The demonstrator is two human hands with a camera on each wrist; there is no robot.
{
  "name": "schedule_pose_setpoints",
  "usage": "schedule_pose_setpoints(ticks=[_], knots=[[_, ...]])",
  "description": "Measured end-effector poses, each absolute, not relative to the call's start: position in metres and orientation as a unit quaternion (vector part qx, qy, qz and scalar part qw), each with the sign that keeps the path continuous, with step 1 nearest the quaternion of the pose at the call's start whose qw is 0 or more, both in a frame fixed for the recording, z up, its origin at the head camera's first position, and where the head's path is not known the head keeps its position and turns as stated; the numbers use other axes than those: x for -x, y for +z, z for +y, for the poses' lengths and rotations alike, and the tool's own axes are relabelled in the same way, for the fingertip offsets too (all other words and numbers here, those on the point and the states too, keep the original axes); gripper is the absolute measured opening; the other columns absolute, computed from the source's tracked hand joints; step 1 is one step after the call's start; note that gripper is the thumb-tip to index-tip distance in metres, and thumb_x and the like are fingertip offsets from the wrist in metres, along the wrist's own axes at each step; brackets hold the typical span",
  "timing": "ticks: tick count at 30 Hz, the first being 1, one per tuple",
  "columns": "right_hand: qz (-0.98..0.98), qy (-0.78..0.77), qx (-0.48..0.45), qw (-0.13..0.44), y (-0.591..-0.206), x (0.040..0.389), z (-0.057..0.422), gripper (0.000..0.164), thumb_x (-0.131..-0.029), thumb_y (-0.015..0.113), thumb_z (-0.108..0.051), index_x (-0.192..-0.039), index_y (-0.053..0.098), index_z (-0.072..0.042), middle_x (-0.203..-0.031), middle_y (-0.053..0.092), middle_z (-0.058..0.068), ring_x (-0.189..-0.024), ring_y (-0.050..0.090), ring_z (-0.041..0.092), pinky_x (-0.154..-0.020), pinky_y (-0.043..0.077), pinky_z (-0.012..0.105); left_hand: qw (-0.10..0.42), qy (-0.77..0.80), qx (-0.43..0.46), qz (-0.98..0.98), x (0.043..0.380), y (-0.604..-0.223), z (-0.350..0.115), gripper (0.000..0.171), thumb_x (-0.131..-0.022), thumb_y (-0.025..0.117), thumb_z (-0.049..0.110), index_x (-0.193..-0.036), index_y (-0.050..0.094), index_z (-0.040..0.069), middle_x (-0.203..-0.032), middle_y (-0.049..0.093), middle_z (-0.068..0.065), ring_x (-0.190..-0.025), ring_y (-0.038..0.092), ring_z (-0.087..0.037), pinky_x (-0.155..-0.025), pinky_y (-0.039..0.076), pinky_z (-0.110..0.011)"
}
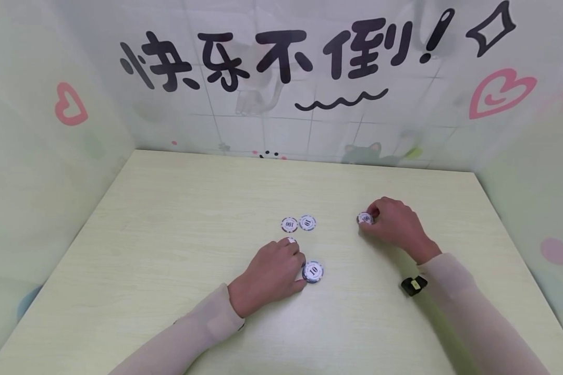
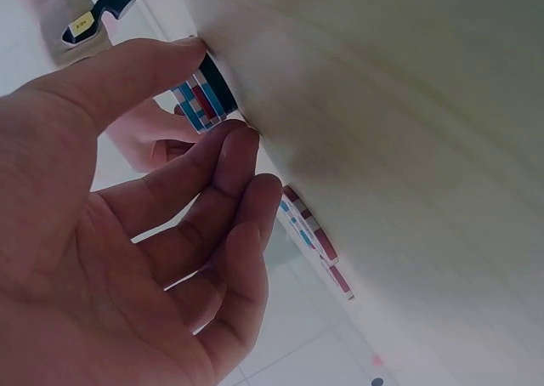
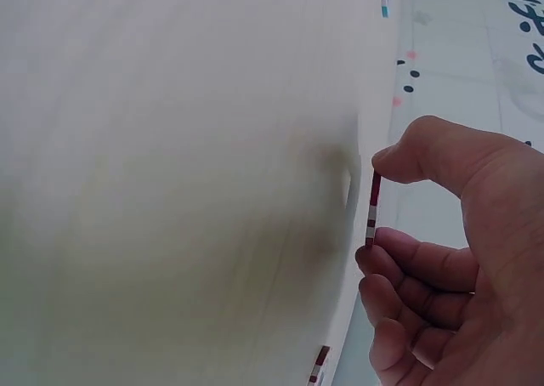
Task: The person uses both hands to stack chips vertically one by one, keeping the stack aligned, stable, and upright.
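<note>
— Pale sleeves [image 1: 192, 320] are shown in the foreground, cut off at the lower edge. How is the left hand [image 1: 272, 273] set?
— Its thumb and index finger are closed around opposite sides of a stack of chips [image 1: 314, 272], which is rested on the table [image 1: 192, 219].
— And the right hand [image 1: 401, 224]?
— One chip [image 1: 365, 218] is pinched by its rim between thumb and index finger, well apart from the stack. Whether the table is touched by it cannot be told.
— Which materials are shown?
— Round, thin discs with banded rims: red and white on the pinched chip, with blue and black added on the stack. Wood grain is displayed on the table.
— What is obscured?
— Another chip [image 1: 291, 240] is mostly covered by the left fingers. Just beyond, two flat chips [image 1: 289, 224] are exposed, marked 100 and 10. The pinched chip's number is hardly legible.
</note>
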State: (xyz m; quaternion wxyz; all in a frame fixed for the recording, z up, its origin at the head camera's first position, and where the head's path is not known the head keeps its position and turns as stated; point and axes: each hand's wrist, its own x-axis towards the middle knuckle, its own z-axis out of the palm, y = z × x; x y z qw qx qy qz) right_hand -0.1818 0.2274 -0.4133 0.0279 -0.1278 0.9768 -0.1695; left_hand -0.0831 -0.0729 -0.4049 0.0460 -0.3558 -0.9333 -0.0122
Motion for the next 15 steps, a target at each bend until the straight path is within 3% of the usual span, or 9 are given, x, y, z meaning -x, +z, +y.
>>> schedule_pose_setpoints(ticks=[15], knots=[[0.975, -0.16, 0.157, -0.003, -0.408, 0.164, 0.214, 0.029, -0.078, 0.071, -0.034, -0.096, 0.07, -0.012, -0.096, 0.062, -0.001, -0.078, 0.055, 0.018, -0.063, 0.046, 0.037, 0.049, -0.009, 0.358, -0.933, 0.083, -0.405, -0.073, 0.033, -0.082, 0.073, 0.044, -0.09, 0.075, 0.012, -0.085, 0.064, 0.0, -0.076, 0.054, -0.016, -0.058, 0.041, -0.027]])
